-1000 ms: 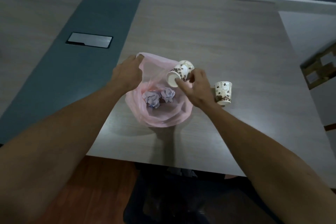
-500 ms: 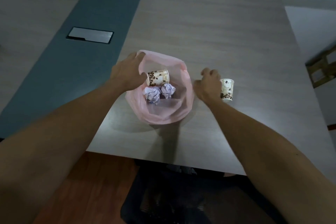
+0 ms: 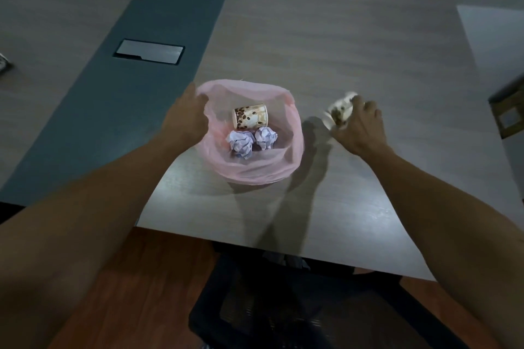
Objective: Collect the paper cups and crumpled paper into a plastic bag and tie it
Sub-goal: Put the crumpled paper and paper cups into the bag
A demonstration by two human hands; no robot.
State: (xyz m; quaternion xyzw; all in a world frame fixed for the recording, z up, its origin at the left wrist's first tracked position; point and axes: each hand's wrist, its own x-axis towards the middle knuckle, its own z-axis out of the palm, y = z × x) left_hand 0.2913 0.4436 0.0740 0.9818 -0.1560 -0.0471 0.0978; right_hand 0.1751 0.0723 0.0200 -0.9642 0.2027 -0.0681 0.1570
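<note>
A pink plastic bag [image 3: 263,173] lies open on the wooden table [image 3: 340,45]. Inside it a paper cup [image 3: 251,119] printed with coffee beans lies on its side, with two crumpled paper balls, one [image 3: 240,144] on the left and the other [image 3: 266,137] beside it. My left hand [image 3: 185,119] grips the bag's left rim and holds the mouth open. To the right of the bag, my right hand [image 3: 358,127] grips a second paper cup [image 3: 338,112], tilted and blurred, just above the table.
A dark grey strip with a metal cable hatch [image 3: 149,51] runs along the table's left part. A black chair [image 3: 283,306] sits under the near edge. A wooden crate [image 3: 509,113] stands off the table at the right.
My right hand dropped the first cup into the bag, moved right to the second cup, and has now taken hold of it and tipped it off the table. My left hand stayed on the rim.
</note>
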